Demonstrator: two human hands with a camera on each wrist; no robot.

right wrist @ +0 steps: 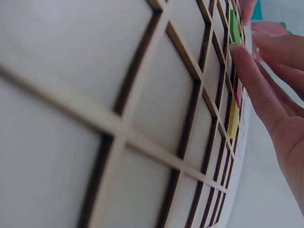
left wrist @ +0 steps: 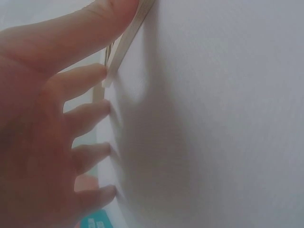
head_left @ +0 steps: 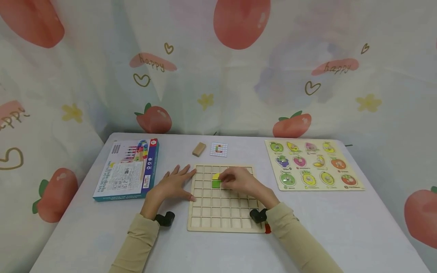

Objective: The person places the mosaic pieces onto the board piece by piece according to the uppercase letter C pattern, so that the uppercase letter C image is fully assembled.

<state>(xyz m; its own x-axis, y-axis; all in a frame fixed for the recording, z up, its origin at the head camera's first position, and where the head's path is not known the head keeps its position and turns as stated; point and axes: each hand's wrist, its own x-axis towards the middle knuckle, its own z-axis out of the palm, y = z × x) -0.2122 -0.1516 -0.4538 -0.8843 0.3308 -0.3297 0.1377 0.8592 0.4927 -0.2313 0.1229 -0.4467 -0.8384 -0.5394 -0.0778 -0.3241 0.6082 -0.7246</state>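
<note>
A square wooden grid board (head_left: 206, 212) lies before me. My left hand (head_left: 172, 184) is at its left edge, fingers spread, thumb and index fingertips at the frame; the thumb (left wrist: 90, 26) lies along the edge in the left wrist view. My right hand (head_left: 239, 180) is over the upper middle, bent fingertips right at a yellow tile (head_left: 216, 176) just behind a green tile (head_left: 216, 184). In the right wrist view, the thumb tip is beside the green tile (right wrist: 233, 26), with a red tile (right wrist: 239, 92) and a yellow tile (right wrist: 232, 121) nearby. I cannot tell whether it pinches one.
Behind the board are a small wooden block (head_left: 199, 149) and a pattern card (head_left: 219, 149). On the left lies a boxed set (head_left: 126, 170), and on the right a fruit puzzle board (head_left: 314, 165). Something red (head_left: 268, 228) shows near the board's lower right corner.
</note>
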